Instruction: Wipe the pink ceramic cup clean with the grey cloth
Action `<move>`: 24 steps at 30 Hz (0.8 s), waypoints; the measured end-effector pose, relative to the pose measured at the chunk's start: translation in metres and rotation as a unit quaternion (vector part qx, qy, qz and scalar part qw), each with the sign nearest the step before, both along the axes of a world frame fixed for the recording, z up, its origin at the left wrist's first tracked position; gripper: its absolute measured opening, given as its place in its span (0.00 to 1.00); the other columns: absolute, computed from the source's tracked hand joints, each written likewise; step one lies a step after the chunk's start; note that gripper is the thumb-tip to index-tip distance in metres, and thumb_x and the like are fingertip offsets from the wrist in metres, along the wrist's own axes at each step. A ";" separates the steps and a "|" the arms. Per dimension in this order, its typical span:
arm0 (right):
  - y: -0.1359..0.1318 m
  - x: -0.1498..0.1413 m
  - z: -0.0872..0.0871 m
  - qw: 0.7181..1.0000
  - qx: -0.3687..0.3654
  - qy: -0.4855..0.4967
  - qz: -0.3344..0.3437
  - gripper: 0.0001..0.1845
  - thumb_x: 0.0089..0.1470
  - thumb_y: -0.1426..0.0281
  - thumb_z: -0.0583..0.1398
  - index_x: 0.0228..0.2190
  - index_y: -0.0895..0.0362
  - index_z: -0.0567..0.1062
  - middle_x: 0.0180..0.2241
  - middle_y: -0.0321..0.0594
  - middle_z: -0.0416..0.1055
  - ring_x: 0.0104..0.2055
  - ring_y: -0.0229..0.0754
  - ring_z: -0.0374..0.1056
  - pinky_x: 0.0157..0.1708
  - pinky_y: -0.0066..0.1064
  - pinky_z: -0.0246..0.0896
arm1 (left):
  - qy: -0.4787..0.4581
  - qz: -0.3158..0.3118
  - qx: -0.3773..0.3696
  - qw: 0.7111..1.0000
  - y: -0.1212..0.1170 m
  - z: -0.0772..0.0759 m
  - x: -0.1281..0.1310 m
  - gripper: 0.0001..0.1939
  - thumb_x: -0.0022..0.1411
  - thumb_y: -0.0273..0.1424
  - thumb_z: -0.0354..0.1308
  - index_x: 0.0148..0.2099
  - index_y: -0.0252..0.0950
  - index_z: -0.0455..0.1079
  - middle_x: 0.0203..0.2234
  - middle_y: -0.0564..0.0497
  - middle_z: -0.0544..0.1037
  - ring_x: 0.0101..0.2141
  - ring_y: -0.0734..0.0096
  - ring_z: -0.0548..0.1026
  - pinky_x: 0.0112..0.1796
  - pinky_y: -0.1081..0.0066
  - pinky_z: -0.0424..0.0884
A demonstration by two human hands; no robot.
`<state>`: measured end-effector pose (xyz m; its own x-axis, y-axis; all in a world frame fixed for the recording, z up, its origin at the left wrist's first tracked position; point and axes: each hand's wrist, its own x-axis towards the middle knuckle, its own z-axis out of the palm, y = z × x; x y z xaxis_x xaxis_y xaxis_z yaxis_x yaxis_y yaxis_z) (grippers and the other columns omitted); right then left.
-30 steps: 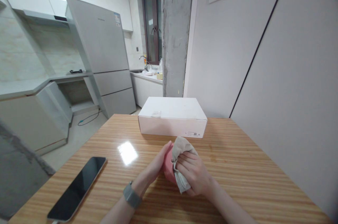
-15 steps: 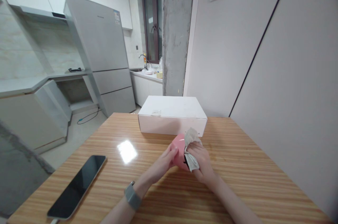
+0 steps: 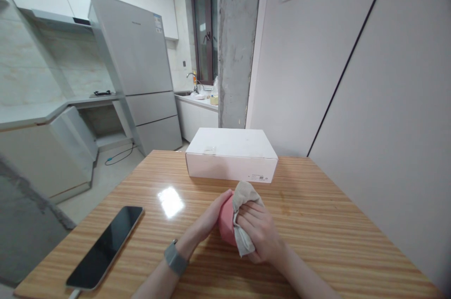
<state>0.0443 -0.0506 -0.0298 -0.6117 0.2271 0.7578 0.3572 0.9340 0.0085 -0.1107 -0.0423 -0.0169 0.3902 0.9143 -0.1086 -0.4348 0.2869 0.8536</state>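
Observation:
A small pink bowl-like object [image 3: 226,222] sits between my hands just above the wooden table [image 3: 317,224]. My left hand [image 3: 211,217] cups its left side, fingers curved round it. My right hand [image 3: 259,231] presses a beige-grey cloth [image 3: 243,200] against its right side, fingers closed over the cloth. Most of the pink object is hidden by cloth and hands. A grey watch band [image 3: 175,258] is on my left wrist.
A shut white cardboard box [image 3: 230,153] lies on the table just beyond my hands. A black phone [image 3: 105,246] lies face up at the table's left front corner. A wall runs along the right; a fridge [image 3: 136,69] and kitchen counters stand behind on the left.
Half a second ago the pink object and cloth were raised higher and farther, near the box; both hands have drawn them back down toward me, with the cloth again draped over the object.

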 end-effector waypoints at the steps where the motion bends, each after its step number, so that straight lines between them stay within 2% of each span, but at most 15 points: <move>1: 0.000 0.001 0.000 1.000 0.005 -0.003 0.000 0.14 0.47 0.66 0.47 0.32 0.56 0.68 0.28 0.49 0.73 0.32 0.51 0.69 0.40 0.45 0.65 | 0.008 0.003 0.002 1.000 0.000 0.000 -0.001 0.18 0.63 0.40 0.54 0.50 0.33 0.68 0.47 0.45 0.73 0.45 0.61 0.72 0.47 0.58 0.68; 4: 0.003 0.007 0.001 1.000 0.012 -0.004 0.004 0.12 0.46 0.66 0.48 0.31 0.55 0.67 0.27 0.47 0.73 0.31 0.50 0.69 0.38 0.43 0.65 | 0.018 0.009 0.007 1.000 0.000 -0.005 -0.002 0.16 0.64 0.37 0.54 0.52 0.36 0.67 0.49 0.47 0.70 0.45 0.61 0.72 0.43 0.59 0.72; 10: 0.009 0.016 0.007 1.000 -0.005 0.010 -0.009 0.13 0.48 0.67 0.47 0.34 0.57 0.67 0.30 0.49 0.74 0.33 0.50 0.69 0.39 0.43 0.63 | 0.023 0.011 0.017 1.000 0.000 -0.009 0.002 0.19 0.64 0.39 0.53 0.54 0.34 0.66 0.51 0.44 0.71 0.48 0.60 0.71 0.47 0.57 0.68; 13: 0.011 0.018 0.008 0.998 -0.033 0.035 -0.032 0.11 0.49 0.67 0.48 0.32 0.56 0.67 0.29 0.47 0.72 0.32 0.50 0.68 0.36 0.43 0.62 | -0.002 -0.020 0.035 0.999 -0.004 -0.006 0.004 0.23 0.65 0.42 0.51 0.57 0.35 0.65 0.55 0.44 0.69 0.54 0.58 0.66 0.51 0.61 0.64; 15: 0.013 0.020 0.006 0.996 -0.054 0.061 -0.046 0.11 0.49 0.67 0.48 0.32 0.55 0.67 0.28 0.45 0.71 0.31 0.50 0.67 0.34 0.42 0.61 | -0.042 -0.043 0.055 0.997 -0.004 -0.006 0.006 0.26 0.62 0.42 0.54 0.60 0.37 0.62 0.56 0.44 0.68 0.55 0.57 0.65 0.50 0.62 0.64; 17: 0.015 0.021 0.004 0.993 -0.052 0.087 -0.058 0.13 0.49 0.67 0.49 0.35 0.56 0.68 0.30 0.46 0.71 0.32 0.51 0.67 0.36 0.43 0.61 | -0.042 -0.033 0.041 0.998 0.000 -0.012 0.008 0.28 0.57 0.42 0.59 0.58 0.38 0.63 0.53 0.45 0.72 0.51 0.58 0.68 0.46 0.64 0.65; 19: 0.015 0.020 0.001 0.991 -0.048 0.106 -0.065 0.16 0.50 0.67 0.49 0.40 0.56 0.68 0.34 0.47 0.72 0.35 0.52 0.68 0.39 0.45 0.61 | 0.005 0.001 -0.005 1.000 0.006 -0.021 0.007 0.27 0.54 0.45 0.60 0.53 0.36 0.68 0.44 0.45 0.77 0.44 0.60 0.72 0.40 0.67 0.67; 22: 0.013 0.016 0.001 0.988 -0.088 0.111 -0.061 0.15 0.52 0.68 0.48 0.39 0.56 0.69 0.33 0.48 0.72 0.36 0.52 0.69 0.40 0.45 0.62 | 0.068 0.033 -0.061 0.995 0.014 -0.030 0.003 0.29 0.54 0.53 0.53 0.45 0.34 0.73 0.35 0.45 0.78 0.36 0.62 0.73 0.33 0.69 0.66; 24: 0.010 0.012 0.002 0.988 -0.115 0.094 -0.042 0.14 0.53 0.67 0.48 0.37 0.56 0.69 0.32 0.48 0.72 0.35 0.51 0.69 0.39 0.44 0.62 | 0.082 0.031 -0.073 0.994 0.014 -0.028 0.000 0.32 0.54 0.57 0.50 0.44 0.33 0.74 0.33 0.45 0.78 0.34 0.62 0.73 0.33 0.69 0.66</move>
